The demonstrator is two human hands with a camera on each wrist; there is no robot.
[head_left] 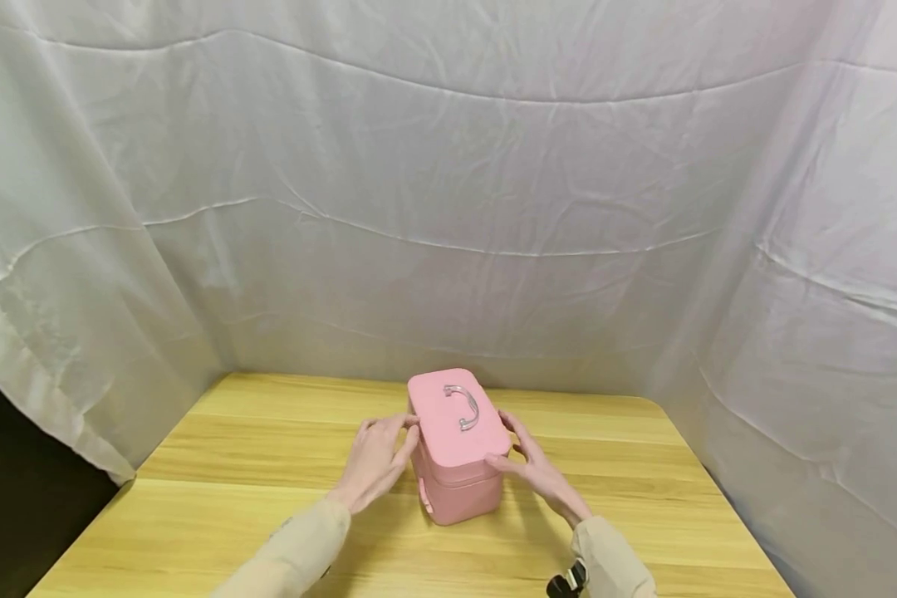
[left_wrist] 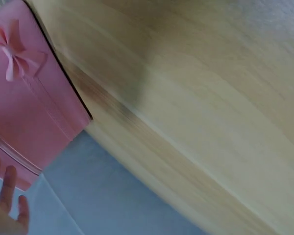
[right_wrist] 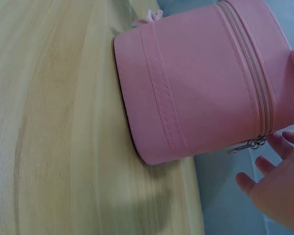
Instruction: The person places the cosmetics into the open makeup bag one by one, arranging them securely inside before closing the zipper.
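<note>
A pink vanity case (head_left: 448,440) stands upright on the table, with a curved silver carry handle (head_left: 473,409) on its lid. My left hand (head_left: 374,461) is at the case's left side, fingertips right at the lid's edge. On the right, my right hand (head_left: 534,475) has its thumb at the near corner of the lid and its fingers spread along the side. A zip (right_wrist: 250,63) runs around below the lid, and its metal pulls (right_wrist: 255,143) hang near the right fingers. In the left wrist view a pink bow (left_wrist: 17,54) decorates the case's lower wall.
The light wooden table (head_left: 269,473) reaches back to a pale hanging cloth (head_left: 448,208), which also encloses both sides. A dark area (head_left: 22,473) shows beyond the table at lower left. A black strap with a buckle (head_left: 568,580) sits by the right cuff.
</note>
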